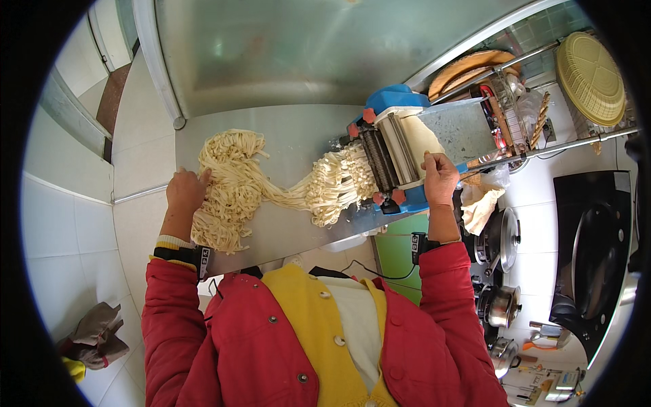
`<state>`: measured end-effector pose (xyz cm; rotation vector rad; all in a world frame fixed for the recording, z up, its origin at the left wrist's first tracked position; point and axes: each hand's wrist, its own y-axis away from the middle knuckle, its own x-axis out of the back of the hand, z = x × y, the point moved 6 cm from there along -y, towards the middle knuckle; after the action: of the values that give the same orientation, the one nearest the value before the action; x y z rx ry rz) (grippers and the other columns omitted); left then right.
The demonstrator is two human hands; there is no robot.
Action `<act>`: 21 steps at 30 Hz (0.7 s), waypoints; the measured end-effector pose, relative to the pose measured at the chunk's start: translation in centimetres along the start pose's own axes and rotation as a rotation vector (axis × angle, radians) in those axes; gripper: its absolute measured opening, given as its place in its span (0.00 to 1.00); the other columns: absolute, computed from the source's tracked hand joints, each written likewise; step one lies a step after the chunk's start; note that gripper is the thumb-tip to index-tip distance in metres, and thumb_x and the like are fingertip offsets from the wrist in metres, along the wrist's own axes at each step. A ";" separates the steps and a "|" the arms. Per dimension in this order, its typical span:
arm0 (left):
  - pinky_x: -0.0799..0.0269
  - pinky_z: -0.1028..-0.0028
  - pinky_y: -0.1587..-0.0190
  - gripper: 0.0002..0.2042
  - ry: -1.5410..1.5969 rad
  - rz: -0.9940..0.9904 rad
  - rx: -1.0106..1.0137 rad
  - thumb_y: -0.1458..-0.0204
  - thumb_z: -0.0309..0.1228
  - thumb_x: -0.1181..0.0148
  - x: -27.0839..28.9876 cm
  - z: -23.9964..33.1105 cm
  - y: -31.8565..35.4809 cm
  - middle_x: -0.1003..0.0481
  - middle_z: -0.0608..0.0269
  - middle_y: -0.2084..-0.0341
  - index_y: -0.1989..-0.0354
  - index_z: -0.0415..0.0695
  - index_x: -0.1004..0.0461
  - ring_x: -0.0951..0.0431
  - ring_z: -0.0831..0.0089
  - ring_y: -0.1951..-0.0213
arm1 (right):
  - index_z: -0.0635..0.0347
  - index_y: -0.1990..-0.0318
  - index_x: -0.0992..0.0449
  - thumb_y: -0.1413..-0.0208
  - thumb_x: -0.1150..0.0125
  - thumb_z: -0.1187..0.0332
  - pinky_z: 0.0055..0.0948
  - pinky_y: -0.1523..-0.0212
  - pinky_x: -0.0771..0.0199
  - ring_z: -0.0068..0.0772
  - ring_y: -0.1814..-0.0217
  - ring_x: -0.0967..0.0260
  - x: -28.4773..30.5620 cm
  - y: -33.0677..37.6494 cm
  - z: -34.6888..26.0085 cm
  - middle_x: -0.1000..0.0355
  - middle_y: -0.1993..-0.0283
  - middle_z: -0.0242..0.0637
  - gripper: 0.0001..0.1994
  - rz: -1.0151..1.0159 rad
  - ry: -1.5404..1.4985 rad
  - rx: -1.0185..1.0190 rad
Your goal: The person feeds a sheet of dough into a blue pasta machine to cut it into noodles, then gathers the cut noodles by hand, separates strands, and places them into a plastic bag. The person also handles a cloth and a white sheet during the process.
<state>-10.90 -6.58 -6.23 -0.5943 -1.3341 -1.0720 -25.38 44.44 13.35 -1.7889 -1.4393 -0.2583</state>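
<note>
The scene is brightly and evenly lit, with soft daylight-like light that leaves only faint shadows under the noodles (230, 180) on the steel worktop (298, 136), whose upper part and the metal panel (305, 47) above it carry a hazy, milky glare. Focus is sharp in the middle of the frame. The fisheye lens bends straight edges strongly toward the rim, and a black circular vignette cuts off all four corners.

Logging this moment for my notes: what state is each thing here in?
Noodle machine: strands hanging out of its rollers.
Dough sheet: flat, entering the rollers.
Noodles: cut, heaped on the steel table.
Left hand: open, resting on the heap.
Right hand: gripping the machine's edge.
</note>
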 end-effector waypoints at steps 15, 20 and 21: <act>0.27 0.59 0.53 0.31 0.014 0.003 0.005 0.40 0.54 0.56 0.1 0.1 0.2 0.27 0.40 0.56 0.66 0.31 0.21 0.24 0.49 0.56 | 0.65 0.76 0.25 0.46 0.37 0.72 0.19 0.77 0.39 0.12 0.78 0.41 -0.1 0.0 0.4 0.31 0.81 0.26 0.09 0.009 -0.051 -0.001; 0.27 0.60 0.52 0.31 0.032 -0.002 -0.013 0.40 0.53 0.55 -0.2 -0.1 0.0 0.27 0.38 0.55 0.66 0.31 0.21 0.24 0.49 0.56 | 0.65 0.76 0.25 0.46 0.36 0.71 0.19 0.77 0.39 0.12 0.78 0.42 0.0 0.0 0.4 0.32 0.81 0.26 0.09 0.007 -0.039 0.004; 0.27 0.60 0.52 0.31 0.021 0.014 -0.020 0.40 0.53 0.55 -0.1 -0.1 0.0 0.27 0.38 0.56 0.66 0.31 0.21 0.24 0.48 0.56 | 0.65 0.75 0.25 0.46 0.36 0.71 0.19 0.76 0.39 0.12 0.78 0.42 0.0 0.0 0.4 0.32 0.81 0.26 0.09 0.005 -0.041 -0.002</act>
<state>-10.83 -6.62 -6.37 -0.6049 -1.3009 -1.0778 -25.49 44.74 13.05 -1.8089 -1.4639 -0.2216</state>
